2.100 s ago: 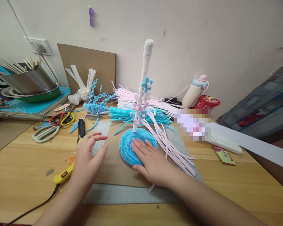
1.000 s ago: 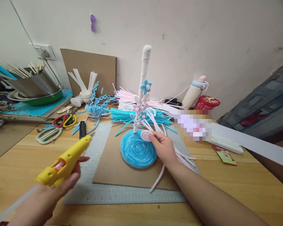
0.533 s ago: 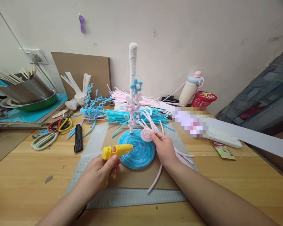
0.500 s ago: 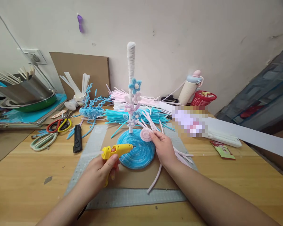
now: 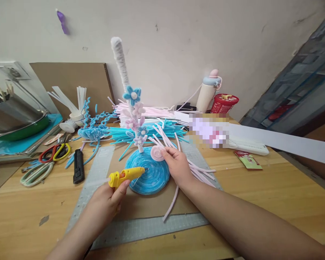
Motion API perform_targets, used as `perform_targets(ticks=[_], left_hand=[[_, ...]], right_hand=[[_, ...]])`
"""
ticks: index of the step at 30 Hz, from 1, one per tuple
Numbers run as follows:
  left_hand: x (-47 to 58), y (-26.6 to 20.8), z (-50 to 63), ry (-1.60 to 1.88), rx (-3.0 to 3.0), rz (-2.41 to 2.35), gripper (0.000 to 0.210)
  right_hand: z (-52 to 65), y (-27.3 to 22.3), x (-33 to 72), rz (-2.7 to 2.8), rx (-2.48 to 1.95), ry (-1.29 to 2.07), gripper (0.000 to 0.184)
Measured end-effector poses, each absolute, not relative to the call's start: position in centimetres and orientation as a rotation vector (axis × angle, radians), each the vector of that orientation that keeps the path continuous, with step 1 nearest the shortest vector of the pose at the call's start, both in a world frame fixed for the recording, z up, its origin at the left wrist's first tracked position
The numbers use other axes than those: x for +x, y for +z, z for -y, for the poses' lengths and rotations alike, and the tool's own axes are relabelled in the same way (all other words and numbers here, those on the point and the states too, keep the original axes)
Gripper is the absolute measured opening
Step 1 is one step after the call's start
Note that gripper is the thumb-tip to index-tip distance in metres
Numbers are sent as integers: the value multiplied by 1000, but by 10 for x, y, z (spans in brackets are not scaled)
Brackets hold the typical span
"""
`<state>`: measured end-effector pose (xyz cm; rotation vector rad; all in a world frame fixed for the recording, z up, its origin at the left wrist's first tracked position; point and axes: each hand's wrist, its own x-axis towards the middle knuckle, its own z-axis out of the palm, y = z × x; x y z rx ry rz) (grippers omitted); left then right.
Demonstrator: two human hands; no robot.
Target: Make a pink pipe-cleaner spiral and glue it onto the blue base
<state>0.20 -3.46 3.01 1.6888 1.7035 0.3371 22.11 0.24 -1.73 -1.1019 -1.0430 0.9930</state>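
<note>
My left hand (image 5: 108,200) is wrapped round a yellow hot glue gun (image 5: 128,176), its nozzle over a round blue coiled base (image 5: 154,180). A translucent glue stick pokes out of the gun's back end. Between thumb and fingers, my right hand (image 5: 177,164) pinches a pale pink pipe-cleaner coil (image 5: 157,153) by its edge, above the base's upper right. From the back of the base rises a white wrapped stem (image 5: 121,65), with blue and pink fuzzy flowers (image 5: 132,95) along its lower half.
Bundles of blue pipe cleaners (image 5: 151,130) and pink ones lie behind the base. To the left are scissors (image 5: 38,173) and a black utility knife (image 5: 78,166). A bottle (image 5: 206,94) and a red cup (image 5: 224,104) stand at the back right. Cardboard (image 5: 141,213) lies over a cutting mat (image 5: 151,229).
The whole view has shifted, so most things appear further left. Both hands keep their holds on the glue gun and the pink coil, and the stem now looks more slanted.
</note>
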Motion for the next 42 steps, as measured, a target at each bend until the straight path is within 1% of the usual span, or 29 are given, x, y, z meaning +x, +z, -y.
perform_targets(ticks=[5,8,13,16,28,37,42], left_hand=[[7,35,34,450,1444,-1613,53],[10,38,34,451,1393,-1605,53],[16,38,33,362,1534,-1627,52],[17,35,33,375,1649,-1683,50],[-7,21,33,346,1701,-1811,51],[-6,36,40,322,1582,-1698,58],[-3,37,40,312,1680,-1741,51]], right_hand=[[-3,-18,221,1042,-1102,989,32],[-4,-18,220,1046,-1099,986,31],[-4,-19,220,1052,-1091,984,31],[-4,-19,221,1061,-1089,985,31],[-3,-18,221,1060,-1109,991,27],[-3,-21,221,1071,-1075,1026,29],[-3,-19,221,1075,-1073,1015,29]])
